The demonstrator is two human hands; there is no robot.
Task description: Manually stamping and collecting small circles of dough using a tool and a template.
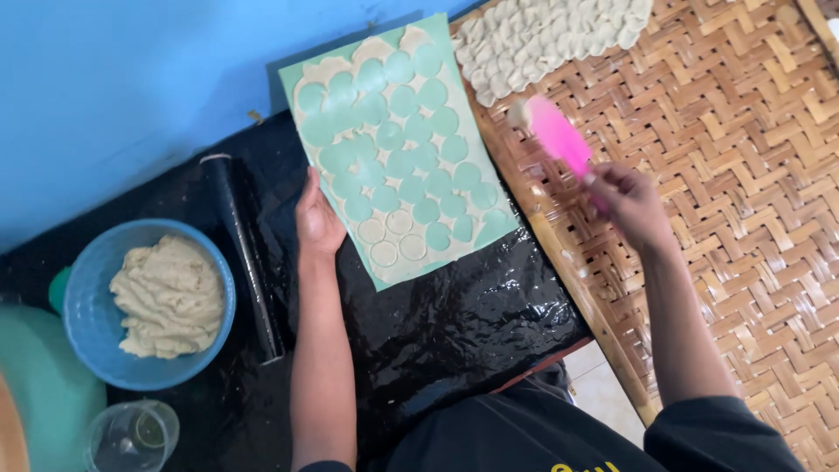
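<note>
**Three dough rounds left on the green sheet**

A thin dough layer, punched full of circular holes, covered the green sheet (476, 229) on glossy black plastic. A blue bowl (87, 271) held lumpy pale dough (166, 297). Cut rounds (542, 35) overlapped on the woven bamboo tray (743, 175). The left hand (316, 223) lay flat, fingers open, on the sheet's edge. The right hand (627, 203) gripped a pink spatula (559, 138) carrying a round over the tray.

Worn on the head, looking steeply down, close over green mat (398, 157) and woven tray (725, 192).
</note>
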